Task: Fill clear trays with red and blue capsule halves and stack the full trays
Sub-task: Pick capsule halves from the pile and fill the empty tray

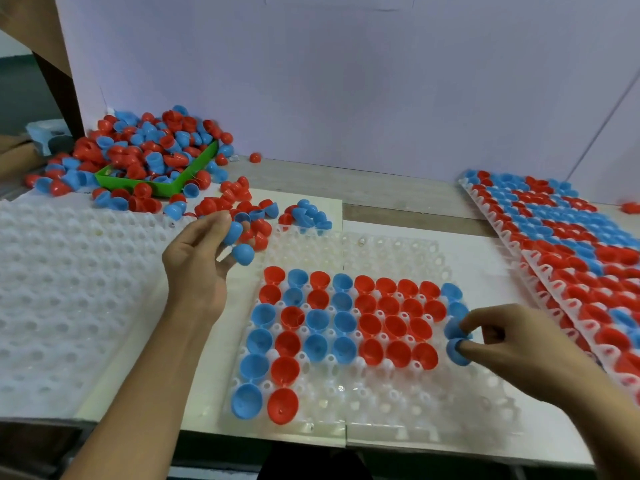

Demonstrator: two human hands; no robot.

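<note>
I am pinching two blue halves with my right hand at the clear tray's right edge. My left hand, beyond the tray's left corner, is gripping two more blue halves. The loose pile is lying farther back.

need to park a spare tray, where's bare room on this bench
Bare wooden bench along the back wall, between the green bin of loose capsule halves and the stacked full trays. The white board strip between the clear tray being filled and that stack is narrower. Crowded: around the bin.
</note>
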